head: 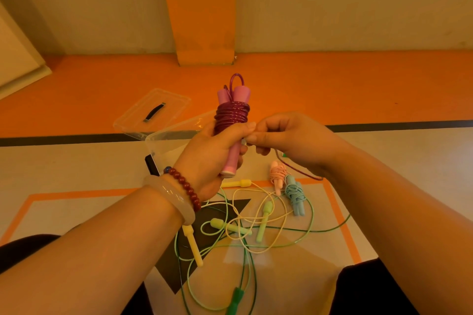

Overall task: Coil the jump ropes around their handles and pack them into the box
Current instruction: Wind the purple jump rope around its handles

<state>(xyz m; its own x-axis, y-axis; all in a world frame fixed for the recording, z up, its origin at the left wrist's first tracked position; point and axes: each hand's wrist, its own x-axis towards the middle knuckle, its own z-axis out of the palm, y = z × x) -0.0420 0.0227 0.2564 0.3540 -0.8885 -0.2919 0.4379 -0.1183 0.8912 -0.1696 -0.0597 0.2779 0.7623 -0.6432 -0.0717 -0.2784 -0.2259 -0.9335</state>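
While left hand (pixel 215 151) grips pink handles (pixel 240 93), glittery purple rope (pixel 231 115) coiled tight, right hand (pixel 286 140) fingers pinching its tail

The scene is being lit dimly and evenly, under a heavy orange-yellow cast. Only faint, soft shadows are being thrown on the floor (pixel 76 161). Small glints are being returned by the clear lid (pixel 174 102) and the purple rope (pixel 231 115). Straight lines are being bowed toward the edges, and the near forearms (pixel 76 250) are being rendered slightly soft.
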